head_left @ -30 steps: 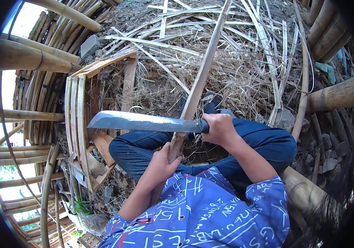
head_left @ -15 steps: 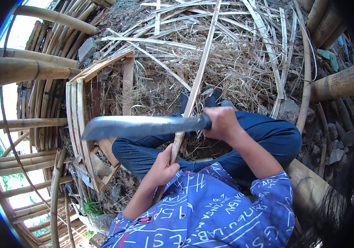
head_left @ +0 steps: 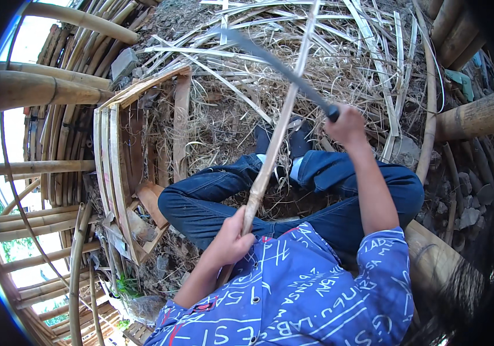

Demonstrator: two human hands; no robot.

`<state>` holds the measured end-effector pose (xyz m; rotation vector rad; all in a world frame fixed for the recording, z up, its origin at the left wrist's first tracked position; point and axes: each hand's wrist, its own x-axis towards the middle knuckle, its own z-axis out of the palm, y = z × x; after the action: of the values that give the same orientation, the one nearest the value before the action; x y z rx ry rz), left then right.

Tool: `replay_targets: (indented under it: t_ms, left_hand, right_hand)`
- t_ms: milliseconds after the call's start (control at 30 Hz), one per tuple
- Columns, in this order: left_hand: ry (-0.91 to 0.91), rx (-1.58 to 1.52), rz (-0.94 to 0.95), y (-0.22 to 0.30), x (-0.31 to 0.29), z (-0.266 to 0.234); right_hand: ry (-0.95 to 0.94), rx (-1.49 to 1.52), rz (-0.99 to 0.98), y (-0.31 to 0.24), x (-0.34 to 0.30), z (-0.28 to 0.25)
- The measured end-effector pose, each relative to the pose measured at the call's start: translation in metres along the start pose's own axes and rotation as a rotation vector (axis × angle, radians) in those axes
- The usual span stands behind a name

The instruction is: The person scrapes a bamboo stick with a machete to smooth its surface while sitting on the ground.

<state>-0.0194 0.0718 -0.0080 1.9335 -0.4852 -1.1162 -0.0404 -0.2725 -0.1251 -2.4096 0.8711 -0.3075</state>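
Note:
A long, pale bamboo strip (head_left: 266, 167) slants from beside my body up past my feet toward the far edge of the view. My left hand (head_left: 233, 239) is closed around its near part, in front of my shirt. In my right hand (head_left: 347, 127) is the dark handle of a machete (head_left: 278, 66), held out beyond my right knee. Its long blade reaches up and to the left, crossing the strip in the picture; whether the two touch I cannot tell. The near end of the strip is hidden by my left hand and arm.
Thin shavings (head_left: 224, 124) and split bamboo strips (head_left: 374, 57) litter the ground ahead. A wooden crate-like frame (head_left: 108, 167) stands left of my knee. Thick bamboo poles (head_left: 45, 95) jut in at the left, another pole (head_left: 472, 115) at the right. Broken stones (head_left: 469, 216) lie at the right.
My right hand has moved away and slightly right with the machete, whose blade now points far-left instead of lying across my lap. The strip has shifted slightly; my left hand stays on it.

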Motion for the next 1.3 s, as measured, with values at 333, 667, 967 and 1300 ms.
replay_targets:
  t_ms: [333, 667, 967, 1300]
  left_hand:
    - [0.036, 0.084, 0.086, -0.004, 0.006, -0.01]
    - [0.012, 0.04, -0.036, -0.014, -0.002, -0.013]
    - [-0.009, -0.058, -0.064, -0.02, 0.003, -0.011]
    - [0.056, -0.081, 0.024, -0.013, 0.001, -0.006]
  right_hand:
    - [-0.129, 0.118, -0.306, -0.053, -0.052, -0.005]
    - [-0.206, 0.119, -0.312, -0.059, -0.056, 0.008]
    - [-0.011, 0.098, -0.305, -0.036, -0.029, 0.024]
    - [-0.063, 0.056, -0.278, -0.035, -0.021, 0.028]
